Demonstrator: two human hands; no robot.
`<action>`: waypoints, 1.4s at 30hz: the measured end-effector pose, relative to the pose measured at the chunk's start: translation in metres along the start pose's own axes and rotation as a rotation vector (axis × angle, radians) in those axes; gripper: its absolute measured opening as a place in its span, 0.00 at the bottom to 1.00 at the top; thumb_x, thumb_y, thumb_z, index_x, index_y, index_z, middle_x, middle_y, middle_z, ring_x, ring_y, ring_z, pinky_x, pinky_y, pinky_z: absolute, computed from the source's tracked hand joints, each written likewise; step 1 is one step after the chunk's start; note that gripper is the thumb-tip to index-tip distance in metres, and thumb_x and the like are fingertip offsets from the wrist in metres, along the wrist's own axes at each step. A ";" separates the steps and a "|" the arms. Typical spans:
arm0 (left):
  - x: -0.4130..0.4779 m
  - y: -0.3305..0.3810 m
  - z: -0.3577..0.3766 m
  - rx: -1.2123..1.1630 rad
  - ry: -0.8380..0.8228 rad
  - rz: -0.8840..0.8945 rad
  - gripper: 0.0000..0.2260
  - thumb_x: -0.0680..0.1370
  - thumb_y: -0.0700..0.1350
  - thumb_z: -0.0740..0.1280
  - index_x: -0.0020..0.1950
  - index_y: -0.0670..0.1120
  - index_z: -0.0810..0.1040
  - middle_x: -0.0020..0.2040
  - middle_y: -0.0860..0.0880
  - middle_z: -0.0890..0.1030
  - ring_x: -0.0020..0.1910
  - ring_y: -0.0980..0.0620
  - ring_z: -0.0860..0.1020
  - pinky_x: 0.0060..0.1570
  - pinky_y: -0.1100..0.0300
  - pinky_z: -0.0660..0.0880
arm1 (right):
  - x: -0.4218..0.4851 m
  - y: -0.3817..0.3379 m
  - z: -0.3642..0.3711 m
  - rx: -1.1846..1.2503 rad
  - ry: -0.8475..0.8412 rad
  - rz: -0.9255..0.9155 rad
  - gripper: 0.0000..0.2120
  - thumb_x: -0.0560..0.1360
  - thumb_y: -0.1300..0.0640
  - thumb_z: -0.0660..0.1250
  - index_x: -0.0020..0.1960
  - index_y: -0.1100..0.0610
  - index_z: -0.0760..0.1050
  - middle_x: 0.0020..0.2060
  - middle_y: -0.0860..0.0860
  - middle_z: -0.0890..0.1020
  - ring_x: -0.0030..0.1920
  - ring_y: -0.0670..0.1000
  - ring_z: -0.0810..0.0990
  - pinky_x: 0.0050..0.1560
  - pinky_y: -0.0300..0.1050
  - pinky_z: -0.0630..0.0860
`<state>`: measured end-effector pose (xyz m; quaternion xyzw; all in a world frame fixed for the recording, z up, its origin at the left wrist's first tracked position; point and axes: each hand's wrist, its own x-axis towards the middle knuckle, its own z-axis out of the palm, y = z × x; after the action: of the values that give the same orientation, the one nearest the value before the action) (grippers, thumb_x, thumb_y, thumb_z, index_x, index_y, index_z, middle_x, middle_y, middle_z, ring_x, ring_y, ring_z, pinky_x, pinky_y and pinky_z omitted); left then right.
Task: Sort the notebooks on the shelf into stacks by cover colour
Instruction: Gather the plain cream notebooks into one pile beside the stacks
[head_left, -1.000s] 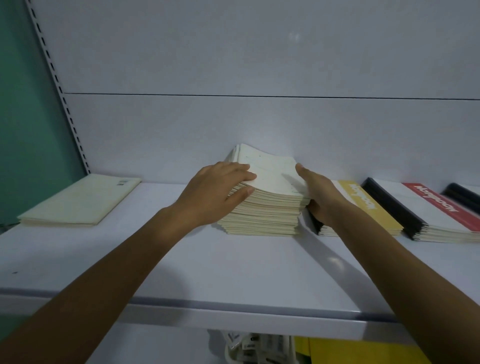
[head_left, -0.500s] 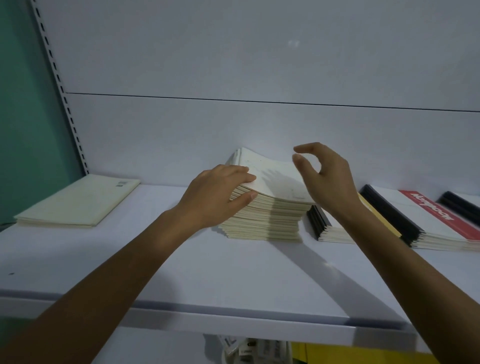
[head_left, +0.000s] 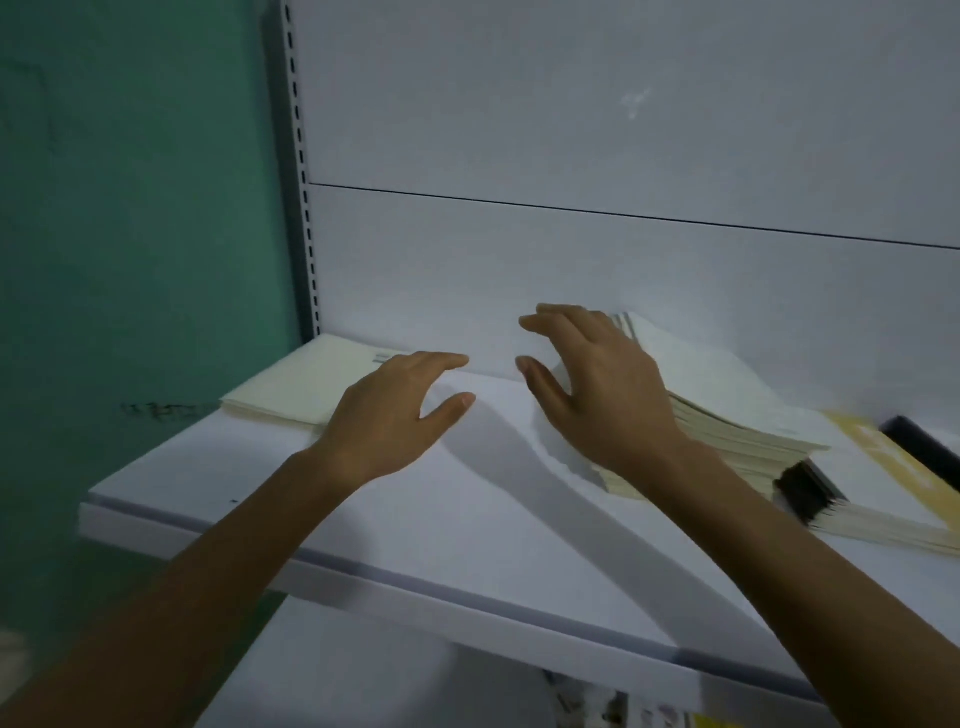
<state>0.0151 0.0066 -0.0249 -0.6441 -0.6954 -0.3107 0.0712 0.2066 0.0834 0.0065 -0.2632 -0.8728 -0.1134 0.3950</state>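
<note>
Two bare hands hang over the white shelf (head_left: 467, 525), and neither holds a notebook. The left hand (head_left: 389, 415) is relaxed and wide, just beside the thin cream stack (head_left: 291, 395) at the wall end. The right hand (head_left: 608, 400), fingers loosely arched, stands at the left edge of the tall cream stack (head_left: 727, 400); whether it touches, I cannot tell. I suppose the two cream piles belong together, since their colour matches. The yellow notebook (head_left: 893, 467) lies apart, on a black-spined pile (head_left: 805, 491).

We read this as a shop, likely stationery: white metal shelf (head_left: 467, 519) of the retail kind, slotted upright (head_left: 304, 208), panel back (head_left: 571, 260), piles of identical notebooks (head_left: 727, 405), yellow-covered ones (head_left: 883, 467) alongside.
</note>
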 end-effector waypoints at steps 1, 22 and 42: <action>-0.004 -0.012 -0.006 0.001 -0.008 -0.012 0.22 0.78 0.59 0.59 0.71 0.56 0.67 0.70 0.56 0.70 0.68 0.55 0.68 0.63 0.59 0.65 | 0.004 -0.013 0.011 0.010 -0.022 -0.013 0.17 0.77 0.49 0.61 0.62 0.56 0.76 0.60 0.54 0.79 0.59 0.55 0.78 0.53 0.49 0.75; -0.049 -0.252 -0.069 -0.532 -0.070 -0.188 0.16 0.79 0.48 0.65 0.66 0.49 0.73 0.61 0.54 0.77 0.59 0.56 0.75 0.61 0.55 0.72 | 0.077 -0.172 0.185 -0.016 -0.725 0.248 0.38 0.74 0.31 0.54 0.76 0.52 0.56 0.75 0.53 0.60 0.73 0.55 0.59 0.71 0.48 0.56; -0.020 -0.278 -0.103 0.057 0.264 0.563 0.16 0.70 0.41 0.64 0.57 0.47 0.82 0.46 0.47 0.85 0.40 0.47 0.83 0.45 0.51 0.78 | 0.044 -0.198 0.110 0.047 -0.018 -0.001 0.23 0.77 0.47 0.62 0.70 0.53 0.68 0.65 0.52 0.76 0.66 0.50 0.71 0.64 0.46 0.68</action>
<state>-0.2741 -0.0584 -0.0476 -0.7632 -0.4829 -0.3401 0.2620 0.0046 -0.0211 -0.0319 -0.2545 -0.8788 -0.0909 0.3933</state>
